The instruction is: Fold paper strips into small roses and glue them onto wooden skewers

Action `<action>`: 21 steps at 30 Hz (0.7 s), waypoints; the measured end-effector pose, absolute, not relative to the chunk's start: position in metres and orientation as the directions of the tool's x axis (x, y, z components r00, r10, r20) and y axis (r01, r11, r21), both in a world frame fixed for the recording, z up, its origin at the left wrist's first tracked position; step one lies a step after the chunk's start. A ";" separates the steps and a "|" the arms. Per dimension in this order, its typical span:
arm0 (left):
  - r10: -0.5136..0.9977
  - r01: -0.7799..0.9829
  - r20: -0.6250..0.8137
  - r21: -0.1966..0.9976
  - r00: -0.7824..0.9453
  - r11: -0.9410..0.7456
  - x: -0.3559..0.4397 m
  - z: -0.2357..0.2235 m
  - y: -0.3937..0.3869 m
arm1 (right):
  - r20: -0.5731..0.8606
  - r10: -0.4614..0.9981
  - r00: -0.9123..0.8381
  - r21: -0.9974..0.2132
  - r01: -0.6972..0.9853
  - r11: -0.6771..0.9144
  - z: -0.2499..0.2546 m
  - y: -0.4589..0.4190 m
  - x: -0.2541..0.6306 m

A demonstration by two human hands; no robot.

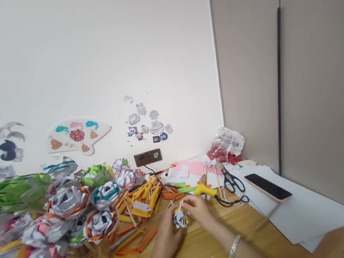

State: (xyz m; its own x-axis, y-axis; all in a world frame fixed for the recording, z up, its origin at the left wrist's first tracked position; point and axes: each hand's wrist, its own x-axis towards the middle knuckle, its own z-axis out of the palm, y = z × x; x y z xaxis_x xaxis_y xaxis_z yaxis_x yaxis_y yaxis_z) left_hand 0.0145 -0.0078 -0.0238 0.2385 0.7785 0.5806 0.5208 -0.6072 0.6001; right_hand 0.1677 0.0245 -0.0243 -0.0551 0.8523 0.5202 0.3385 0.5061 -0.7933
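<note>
A small paper flower (179, 219), white with dark print and a yellow edge on its right side, is held over the wooden table. My left hand (166, 229) grips it from the left, fingers closed round its side. Thumb and fingertips of my right hand (198, 210) pinch a pale strip at the flower's upper right edge. A silvery bracelet circles my right wrist. Just beyond the hands lies a yellow glue gun (205, 190) with a black cord. The underside of the flower is hidden by my left hand.
Finished paper flowers (67, 202) crowd the left side. Orange and yellow paper strips (143, 200) are scattered nearby. Black scissors (232, 182), a phone (268, 187) on white paper sheets (310, 216) and a plastic bag (226, 143) are on the right. A wall socket (148, 157) has a cord plugged in.
</note>
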 end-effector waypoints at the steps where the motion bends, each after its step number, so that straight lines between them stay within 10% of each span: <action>1: 0.781 0.511 0.578 0.610 0.235 -0.605 0.014 -0.024 -0.008 | 0.526 0.849 -0.041 -0.795 0.329 0.509 -0.023 0.023 0.168; 10: 0.880 0.314 0.438 0.822 0.186 -0.475 0.012 -0.017 -0.014 | 0.593 0.802 0.063 -0.776 0.311 0.549 -0.013 0.008 0.171; 21: 0.858 0.304 0.503 0.805 0.105 -0.509 0.017 -0.014 -0.016 | 0.664 0.747 -0.035 -0.714 0.266 0.647 -0.008 0.005 0.174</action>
